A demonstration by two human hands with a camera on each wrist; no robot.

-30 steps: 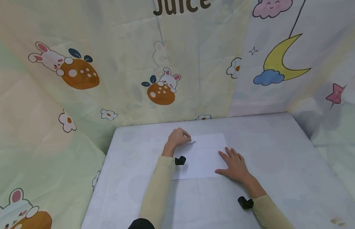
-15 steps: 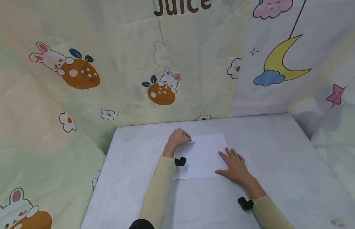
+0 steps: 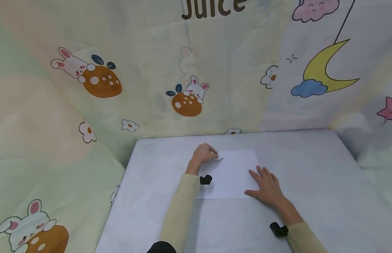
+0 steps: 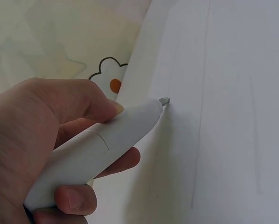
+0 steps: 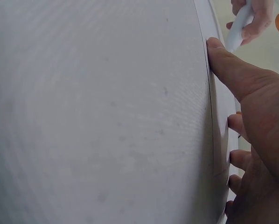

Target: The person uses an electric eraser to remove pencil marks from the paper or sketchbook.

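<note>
White pen [image 4: 116, 133] at the upper left of a white sheet [image 3: 229, 181]

From the head camera I see a table [image 3: 309, 168] under a pale, faintly mottled cover, rounded at its far corners. Behind it hangs a softly creased fabric backdrop [image 3: 233, 88] in cream, green and lilac, printed with rabbits, spotted orange-brown fruit, flowers and a yellow crescent moon. The sheet is flat, thin and rectangular. My left hand [image 3: 205, 153] is over its upper left part, grasping the pen, whose tip points to the right. My right hand [image 3: 268, 186] holds nothing; its fingers and thumb are spread across the sheet's right edge. Both sleeves [image 3: 178, 212] are plain pale yellow, and a small black block [image 3: 206, 180] shows beside the left wrist.

In the left wrist view the pen fills more of my picture: a thick, smooth, matt white barrel, gently curved, with a fine arc-shaped seam and a taper to a narrow grey tip. My fingers are wrapped about it, and it slants over the sheet. The tip is right at the paper, though I cannot tell whether it touches. Thin grey lines run along the sheet; I can't say if they are creases or strokes.

The right wrist view gives me mostly the table's lightly grained cover. My right thumb rests at the sheet's near edge, fingertips farther along; the pen shows top right in my left hand.
</note>
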